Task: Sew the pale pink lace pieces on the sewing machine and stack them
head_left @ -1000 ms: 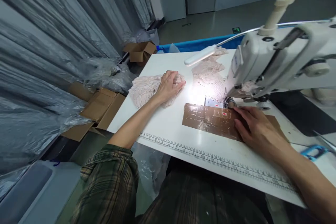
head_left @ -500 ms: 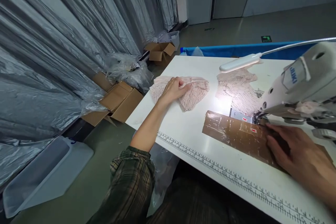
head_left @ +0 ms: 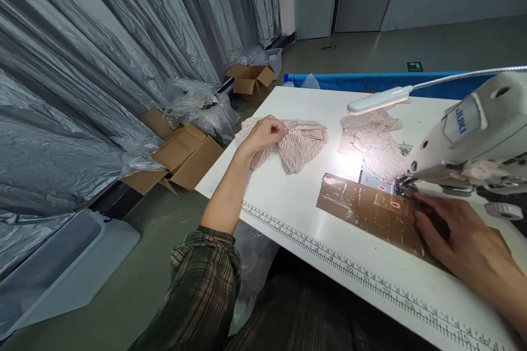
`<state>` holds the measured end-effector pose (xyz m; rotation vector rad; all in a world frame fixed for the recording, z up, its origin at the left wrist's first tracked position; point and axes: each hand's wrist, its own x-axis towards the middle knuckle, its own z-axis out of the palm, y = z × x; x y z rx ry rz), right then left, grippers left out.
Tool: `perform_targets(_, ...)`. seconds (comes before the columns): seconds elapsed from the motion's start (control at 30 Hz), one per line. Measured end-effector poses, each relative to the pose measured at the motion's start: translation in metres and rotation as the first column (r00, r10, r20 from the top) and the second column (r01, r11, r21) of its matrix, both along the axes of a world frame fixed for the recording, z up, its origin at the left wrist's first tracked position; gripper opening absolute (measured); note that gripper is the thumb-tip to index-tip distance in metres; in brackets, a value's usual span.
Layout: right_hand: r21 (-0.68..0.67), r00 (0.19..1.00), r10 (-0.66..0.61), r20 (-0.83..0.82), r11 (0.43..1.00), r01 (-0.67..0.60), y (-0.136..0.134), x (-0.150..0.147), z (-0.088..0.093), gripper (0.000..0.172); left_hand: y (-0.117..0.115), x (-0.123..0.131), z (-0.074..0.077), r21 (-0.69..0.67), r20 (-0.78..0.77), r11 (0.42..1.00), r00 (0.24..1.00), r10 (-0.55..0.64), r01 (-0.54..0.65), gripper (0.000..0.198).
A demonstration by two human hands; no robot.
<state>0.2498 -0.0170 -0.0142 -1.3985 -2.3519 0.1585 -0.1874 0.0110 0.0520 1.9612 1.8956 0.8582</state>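
Note:
My left hand (head_left: 265,134) is closed in a pinch on a pale pink lace fabric piece (head_left: 302,148), which lies bunched on the white sewing table (head_left: 288,203). My right hand (head_left: 465,236) rests on a brown taped board (head_left: 362,208) beside the needle area, thumb and index finger apart; its other fingers are partly hidden. Another pink lace piece (head_left: 370,131) runs across the table to the presser foot (head_left: 402,184) of a white sewing machine (head_left: 486,120). Whether my right fingertips touch fabric cannot be seen.
A lamp (head_left: 379,100) on a bendable arm lights the needle area. Printed ruler marks (head_left: 317,249) follow the table's near edge. Left of the table, cardboard boxes (head_left: 197,159), plastic bags (head_left: 206,112) and a clear plastic bin (head_left: 82,269) stand on the floor by a silver curtain (head_left: 102,66).
My left hand has shifted slightly left and up, its spread thumb and fingers now drawn together in a pinch on the lace. My right hand has hardly moved.

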Motion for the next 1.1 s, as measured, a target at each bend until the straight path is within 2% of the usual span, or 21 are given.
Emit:
perform_targets(0.1,-0.015,1.000,-0.017,-0.004,1.000,0.017,0.000,-0.001,0.002,0.044,0.001,-0.006,0.000,0.068,0.014,0.998,1.000,-0.001,0.000,0.018)
perform_targets(0.2,-0.033,0.999,-0.033,-0.003,0.999,0.033,0.000,-0.002,0.002,0.043,0.008,-0.010,-0.006,0.126,-0.089,0.986,0.989,0.117,-0.105,0.023)
perform_targets(0.27,-0.035,0.999,-0.032,-0.009,0.999,0.031,0.001,-0.001,0.001,0.042,0.012,-0.011,-0.011,0.126,-0.158,0.983,0.976,0.150,-0.130,0.024)
perform_targets(0.43,-0.042,1.000,-0.020,-0.004,0.999,0.020,0.002,0.001,-0.002,0.041,0.015,-0.005,-0.019,0.123,-0.222,0.989,0.970,0.103,-0.077,0.015)
perform_targets(0.63,-0.034,1.000,-0.016,-0.009,0.999,0.016,0.001,0.001,-0.002,0.040,0.014,0.000,-0.020,0.112,-0.271,0.993,0.960,0.066,-0.037,0.030)
perform_targets(0.83,-0.031,0.999,-0.023,-0.022,0.999,0.022,0.003,0.002,-0.004,0.040,0.015,0.001,-0.023,0.150,-0.316,0.988,0.945,0.081,-0.034,0.019)
perform_targets(0.97,-0.002,0.999,-0.007,-0.042,1.000,0.007,0.001,0.001,-0.001,0.039,0.011,0.006,-0.017,0.184,-0.348,0.983,0.935,0.066,-0.001,0.023)
perform_targets(1.1,0.018,0.972,0.142,-0.188,0.990,-0.141,-0.012,-0.007,0.015,0.029,0.005,0.033,-0.006,0.194,-0.397,0.977,0.918,-0.001,0.085,0.028)
